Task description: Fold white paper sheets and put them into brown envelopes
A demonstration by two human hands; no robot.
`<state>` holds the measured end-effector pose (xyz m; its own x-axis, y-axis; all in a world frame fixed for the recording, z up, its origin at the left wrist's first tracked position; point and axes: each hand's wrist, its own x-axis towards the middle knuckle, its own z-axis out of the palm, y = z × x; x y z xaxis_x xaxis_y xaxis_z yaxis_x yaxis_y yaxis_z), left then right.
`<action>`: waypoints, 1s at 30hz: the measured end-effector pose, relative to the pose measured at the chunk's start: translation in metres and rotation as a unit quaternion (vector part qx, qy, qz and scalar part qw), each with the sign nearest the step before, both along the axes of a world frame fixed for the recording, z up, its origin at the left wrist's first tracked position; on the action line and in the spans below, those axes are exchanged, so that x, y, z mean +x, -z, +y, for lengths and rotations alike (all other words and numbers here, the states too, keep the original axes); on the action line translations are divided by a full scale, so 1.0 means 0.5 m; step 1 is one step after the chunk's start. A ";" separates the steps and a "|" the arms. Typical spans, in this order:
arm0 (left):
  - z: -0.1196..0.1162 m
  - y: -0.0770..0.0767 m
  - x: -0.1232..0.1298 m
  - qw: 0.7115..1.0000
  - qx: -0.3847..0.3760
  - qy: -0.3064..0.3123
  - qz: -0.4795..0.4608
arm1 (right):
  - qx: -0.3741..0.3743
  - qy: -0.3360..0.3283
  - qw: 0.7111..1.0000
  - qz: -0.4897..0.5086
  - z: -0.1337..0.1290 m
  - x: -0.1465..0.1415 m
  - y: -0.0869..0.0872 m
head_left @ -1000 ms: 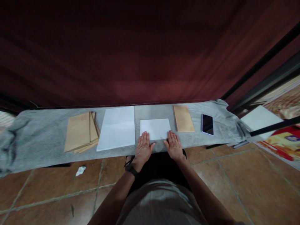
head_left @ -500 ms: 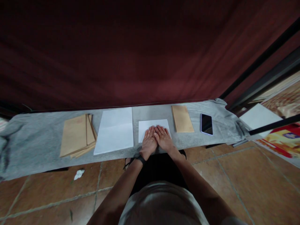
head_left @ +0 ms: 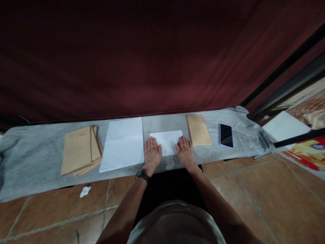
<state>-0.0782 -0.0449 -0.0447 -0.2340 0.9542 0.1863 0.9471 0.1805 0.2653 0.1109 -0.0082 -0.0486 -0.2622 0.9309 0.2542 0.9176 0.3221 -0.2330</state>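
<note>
A small white sheet of paper (head_left: 166, 140), which looks folded, lies flat in front of me. My left hand (head_left: 152, 152) rests palm down on its left end, fingers stretched out. On the right end lies my right hand (head_left: 185, 150), also flat, with nothing gripped. To the left of my left hand is a larger stack of white paper (head_left: 123, 144) with a faint crease across it. Just beyond my right hand sits a brown envelope (head_left: 199, 130), apart from the white sheet.
Several brown envelopes (head_left: 76, 149) lie in a fanned pile on the left of the grey cloth (head_left: 38, 152). A phone (head_left: 226, 135) lies at the right. A dark red curtain (head_left: 152, 67) hangs behind the narrow bench. Crumpled white paper (head_left: 85, 191) is on the tiled floor.
My hands have slid apart along the small white sheet, from together at its middle to its left and right ends. The papers and envelopes stay in place.
</note>
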 end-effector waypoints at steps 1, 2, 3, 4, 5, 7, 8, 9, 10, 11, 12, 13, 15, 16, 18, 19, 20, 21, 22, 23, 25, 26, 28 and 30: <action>0.004 -0.003 0.003 1.000 0.002 -0.005 0.004 | -0.004 0.006 1.000 0.002 0.004 -0.005 -0.004; 0.010 -0.007 0.008 1.000 0.003 0.001 0.009 | -0.008 0.004 1.000 0.006 0.010 -0.013 -0.009; 0.016 -0.010 0.016 1.000 0.002 0.017 0.013 | -0.013 -0.007 1.000 0.010 0.016 -0.022 -0.014; 0.024 -0.014 0.025 0.999 -0.003 0.041 0.017 | -0.018 -0.025 0.999 0.015 0.024 -0.033 -0.020; 0.032 -0.017 0.035 0.997 -0.010 0.068 0.018 | -0.024 -0.050 0.998 0.019 0.032 -0.045 -0.025; 0.050 -0.020 0.052 0.993 -0.031 0.110 0.017 | -0.040 -0.096 0.994 0.024 0.048 -0.067 -0.032; 0.059 -0.020 0.057 0.992 -0.041 0.121 0.015 | -0.047 -0.110 0.992 0.025 0.055 -0.075 -0.033; 0.066 -0.018 0.060 0.991 -0.049 0.127 0.011 | -0.053 -0.117 0.991 0.024 0.061 -0.082 -0.033; 0.073 -0.015 0.060 0.990 -0.052 0.127 0.007 | -0.057 -0.117 0.991 0.023 0.067 -0.086 -0.031; 0.078 -0.012 0.056 0.991 -0.052 0.125 0.003 | -0.058 -0.113 0.992 0.022 0.071 -0.087 -0.027; 0.082 -0.009 0.051 0.992 -0.049 0.120 -0.001 | -0.056 -0.105 0.993 0.021 0.074 -0.087 -0.023; 0.084 -0.005 0.043 0.993 -0.043 0.114 -0.004 | -0.051 -0.097 0.994 0.022 0.076 -0.085 -0.018; 0.085 0.001 0.024 0.995 -0.032 0.099 -0.006 | -0.038 -0.080 0.996 0.028 0.080 -0.080 -0.008; 0.085 0.002 0.015 0.995 -0.027 0.091 -0.005 | -0.029 -0.072 0.996 0.033 0.080 -0.077 -0.004; 0.081 0.003 -0.002 0.997 -0.016 0.070 -0.002 | -0.007 -0.056 0.997 0.044 0.082 -0.073 0.004; 0.079 0.003 -0.008 0.998 -0.011 0.059 -0.001 | 0.005 -0.046 0.998 0.048 0.082 -0.071 0.007; 0.076 0.002 -0.013 0.999 -0.006 0.048 -0.002 | 0.016 -0.035 0.998 0.050 0.081 -0.069 0.009; 0.073 0.001 -0.016 0.999 -0.001 0.037 -0.004 | 0.027 -0.023 0.998 0.050 0.079 -0.066 0.011; 0.069 0.000 -0.017 1.000 0.005 0.027 -0.007 | 0.036 -0.010 0.998 0.050 0.075 -0.062 0.012; 0.066 -0.001 -0.018 1.000 0.011 0.019 -0.009 | 0.043 0.002 0.998 0.049 0.070 -0.057 0.013; 0.057 0.000 -0.017 1.000 0.026 0.006 -0.012 | 0.053 0.017 0.997 0.049 0.052 -0.042 0.013; 0.051 0.001 -0.015 0.999 0.034 0.000 -0.013 | 0.054 0.020 0.997 0.051 0.040 -0.032 0.013; 0.035 0.004 -0.011 0.998 0.052 -0.006 -0.019 | 0.044 0.018 0.997 0.057 0.013 -0.010 0.011; 0.014 0.009 -0.004 0.997 0.068 -0.010 -0.027 | 0.020 0.028 0.997 0.064 -0.012 0.011 0.008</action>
